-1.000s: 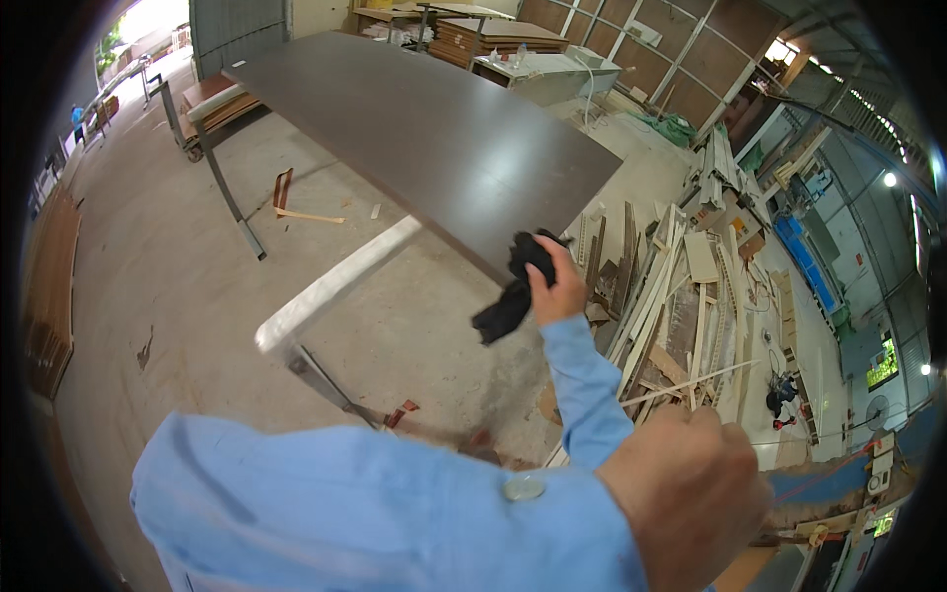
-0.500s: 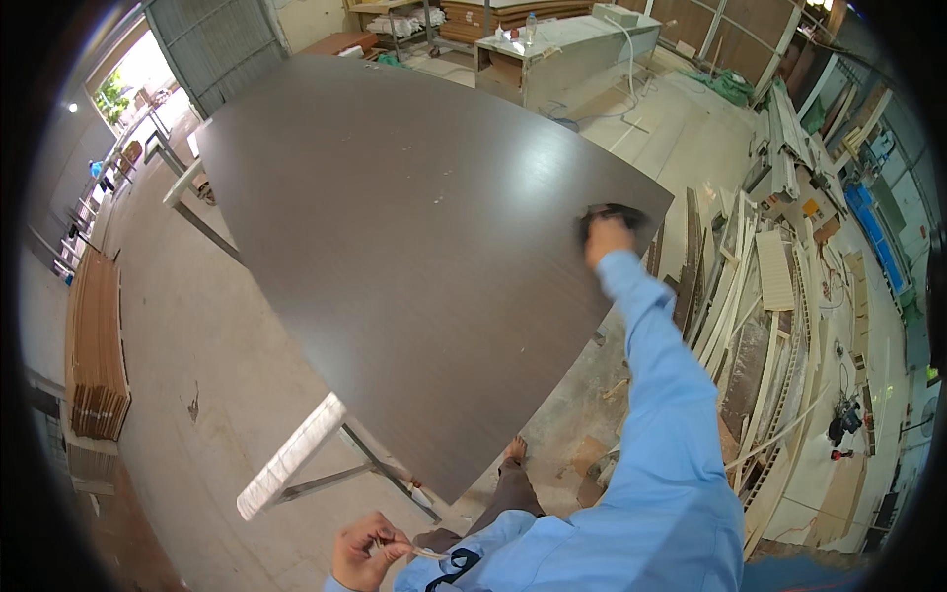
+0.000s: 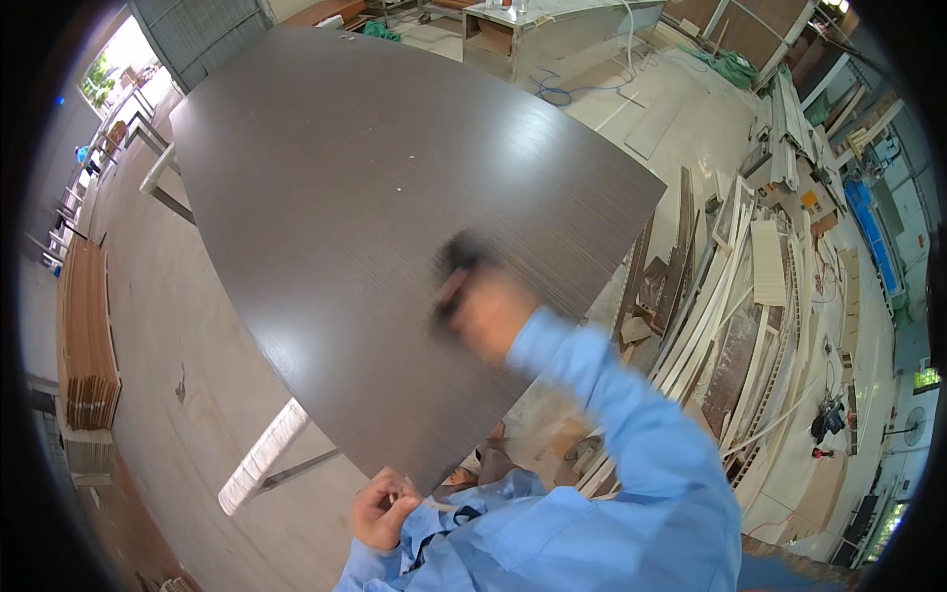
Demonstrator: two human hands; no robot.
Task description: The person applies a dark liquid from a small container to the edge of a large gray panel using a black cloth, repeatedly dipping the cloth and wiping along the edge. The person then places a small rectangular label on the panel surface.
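A large dark brown wood-grain panel lies flat in front of me on a stand. Over its near middle, my right hand is wrapped round what looks like a black brush; both are smeared by motion. Whether the bristles touch the panel I cannot tell. A few tiny pale specks dot the surface farther off. Close to my body, at the panel's near corner, my left hand is closed in a pinch on a thin pale strip, partly hidden by the fingers.
A wrapped support arm juts out from under the panel's left edge, another frame farther back. Scrap strips of wood are heaped at the right. Stacked brown sheets stand far left. A long pale bench is at the back.
My right hand has swept the brush left and nearer, from the panel's right corner to its middle. Fewer specks show on the panel. My left hand stays pinched. The view has shifted slightly.
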